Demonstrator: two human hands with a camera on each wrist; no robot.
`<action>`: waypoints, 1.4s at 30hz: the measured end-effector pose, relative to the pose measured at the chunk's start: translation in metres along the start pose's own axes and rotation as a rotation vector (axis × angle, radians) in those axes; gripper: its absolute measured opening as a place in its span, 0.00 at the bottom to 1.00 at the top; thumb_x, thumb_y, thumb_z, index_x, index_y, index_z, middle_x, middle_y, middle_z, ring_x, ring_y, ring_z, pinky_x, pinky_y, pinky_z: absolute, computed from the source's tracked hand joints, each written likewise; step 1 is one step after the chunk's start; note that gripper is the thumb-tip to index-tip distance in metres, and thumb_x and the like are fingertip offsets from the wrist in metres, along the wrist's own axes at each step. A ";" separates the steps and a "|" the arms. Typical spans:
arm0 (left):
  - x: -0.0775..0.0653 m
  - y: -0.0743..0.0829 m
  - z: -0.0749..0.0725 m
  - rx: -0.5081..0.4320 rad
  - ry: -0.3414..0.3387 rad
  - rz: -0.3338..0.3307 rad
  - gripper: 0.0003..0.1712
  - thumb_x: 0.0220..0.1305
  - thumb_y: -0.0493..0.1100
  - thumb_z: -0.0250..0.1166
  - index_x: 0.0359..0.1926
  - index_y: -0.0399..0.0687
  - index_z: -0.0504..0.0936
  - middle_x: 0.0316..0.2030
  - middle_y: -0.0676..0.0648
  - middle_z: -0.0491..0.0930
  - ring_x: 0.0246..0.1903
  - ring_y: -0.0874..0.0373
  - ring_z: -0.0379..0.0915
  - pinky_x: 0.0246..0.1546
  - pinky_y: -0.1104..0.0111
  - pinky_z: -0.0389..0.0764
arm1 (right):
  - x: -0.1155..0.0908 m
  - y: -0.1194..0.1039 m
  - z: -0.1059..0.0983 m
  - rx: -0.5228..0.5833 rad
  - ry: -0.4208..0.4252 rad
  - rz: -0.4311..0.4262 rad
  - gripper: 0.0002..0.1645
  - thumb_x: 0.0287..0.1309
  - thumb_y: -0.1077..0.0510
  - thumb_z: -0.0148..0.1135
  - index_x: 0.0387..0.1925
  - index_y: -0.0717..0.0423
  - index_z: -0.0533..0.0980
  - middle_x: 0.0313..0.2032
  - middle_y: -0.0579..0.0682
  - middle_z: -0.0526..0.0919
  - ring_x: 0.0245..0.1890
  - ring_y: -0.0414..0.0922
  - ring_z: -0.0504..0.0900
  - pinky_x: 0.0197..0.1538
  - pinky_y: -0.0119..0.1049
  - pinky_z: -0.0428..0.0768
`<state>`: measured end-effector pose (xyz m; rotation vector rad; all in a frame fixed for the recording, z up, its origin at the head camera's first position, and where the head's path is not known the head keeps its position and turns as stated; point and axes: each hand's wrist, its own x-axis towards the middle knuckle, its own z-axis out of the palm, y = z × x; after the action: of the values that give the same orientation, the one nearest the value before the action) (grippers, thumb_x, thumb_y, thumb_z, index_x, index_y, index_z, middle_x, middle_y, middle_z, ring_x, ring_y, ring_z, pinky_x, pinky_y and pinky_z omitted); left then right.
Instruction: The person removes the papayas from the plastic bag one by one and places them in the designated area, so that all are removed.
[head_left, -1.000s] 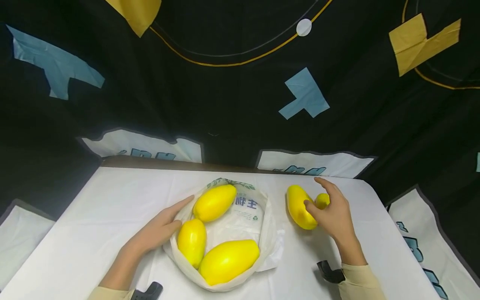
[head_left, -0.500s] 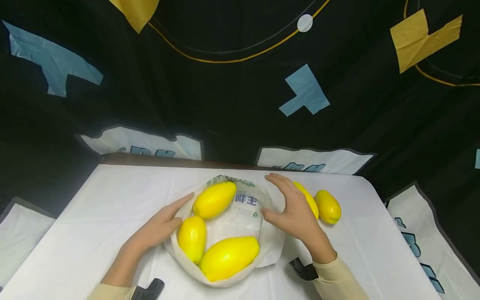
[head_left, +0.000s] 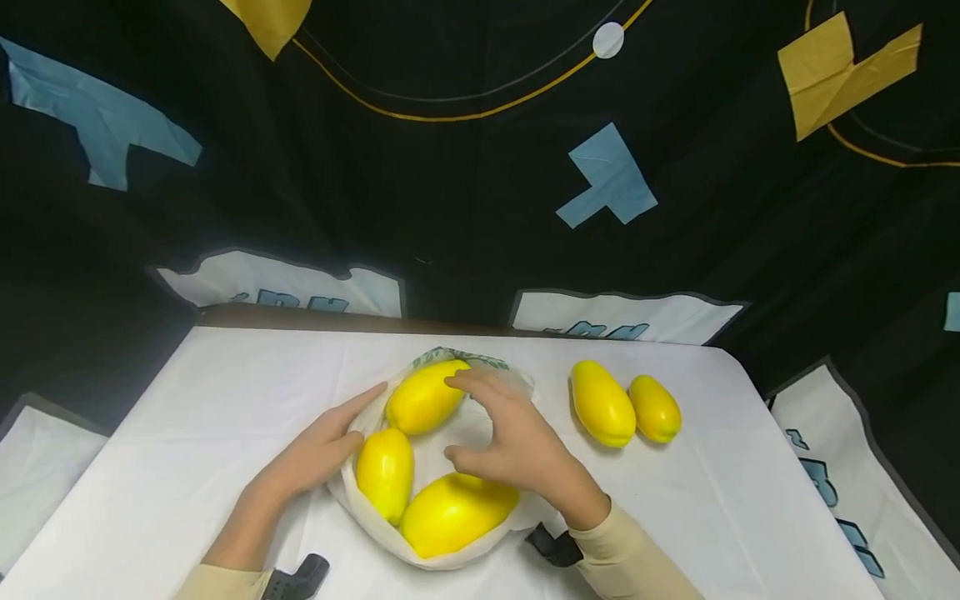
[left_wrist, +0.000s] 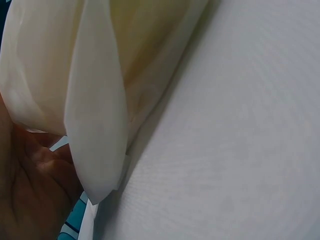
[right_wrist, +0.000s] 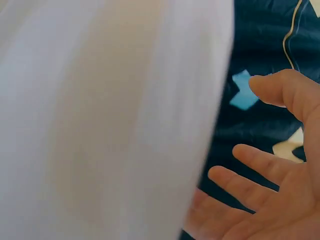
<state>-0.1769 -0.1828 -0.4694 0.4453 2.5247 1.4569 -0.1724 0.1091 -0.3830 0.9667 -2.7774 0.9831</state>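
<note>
A white plastic bag point(head_left: 448, 563) lies with its mouth spread upward, a green print along its far edge. Inside it are three smooth yellow, mango-like fruits: a far one point(head_left: 420, 404), a left one point(head_left: 384, 481) and a larger near one point(head_left: 450, 518). My left hand point(head_left: 318, 450) rests against the bag's left side, fingers extended along the rim; in the left wrist view its palm lies beside the bag's wall. Over the bag's right part hovers my right hand point(head_left: 517, 433), holding nothing, thumb and fingers spread apart, also in the right wrist view.
Two more yellow fruits, a longer one point(head_left: 602, 404) and a smaller one point(head_left: 655, 408), lie side by side right of the bag. A white cloth covers the table point(head_left: 225, 400). Behind it hangs a black curtain point(head_left: 450, 192) with blue and gold patches.
My right hand has moved left from the two fruits on the table to above the bag, holding nothing. Those fruits are now fully uncovered. The left hand stays at the bag's rim.
</note>
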 end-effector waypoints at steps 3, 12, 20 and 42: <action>-0.001 0.001 -0.001 -0.003 0.001 -0.004 0.40 0.64 0.34 0.50 0.75 0.63 0.56 0.73 0.51 0.57 0.72 0.47 0.48 0.68 0.42 0.51 | 0.004 -0.010 0.006 0.000 -0.065 0.003 0.43 0.45 0.44 0.71 0.66 0.42 0.68 0.66 0.41 0.68 0.65 0.41 0.66 0.63 0.46 0.72; -0.001 0.001 -0.001 -0.005 -0.004 -0.007 0.40 0.64 0.34 0.50 0.75 0.65 0.55 0.73 0.53 0.57 0.72 0.48 0.48 0.68 0.41 0.52 | 0.013 -0.026 0.022 0.014 -0.159 0.029 0.42 0.44 0.45 0.71 0.64 0.43 0.71 0.64 0.38 0.69 0.61 0.40 0.70 0.61 0.45 0.74; 0.001 0.001 -0.002 0.012 -0.001 0.012 0.41 0.64 0.33 0.50 0.75 0.64 0.55 0.73 0.52 0.56 0.72 0.48 0.48 0.68 0.41 0.52 | 0.020 -0.032 0.040 -0.007 -0.214 -0.012 0.38 0.47 0.46 0.71 0.63 0.44 0.72 0.59 0.39 0.72 0.57 0.37 0.72 0.60 0.37 0.74; -0.001 0.001 -0.002 -0.005 -0.007 -0.008 0.42 0.62 0.32 0.50 0.76 0.63 0.55 0.73 0.55 0.56 0.72 0.50 0.48 0.69 0.43 0.51 | 0.023 -0.037 0.073 -0.071 -0.285 -0.018 0.37 0.48 0.42 0.69 0.63 0.40 0.73 0.63 0.41 0.70 0.56 0.39 0.73 0.58 0.33 0.74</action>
<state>-0.1763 -0.1839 -0.4675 0.4380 2.5137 1.4565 -0.1582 0.0323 -0.4153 1.2055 -2.9987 0.7937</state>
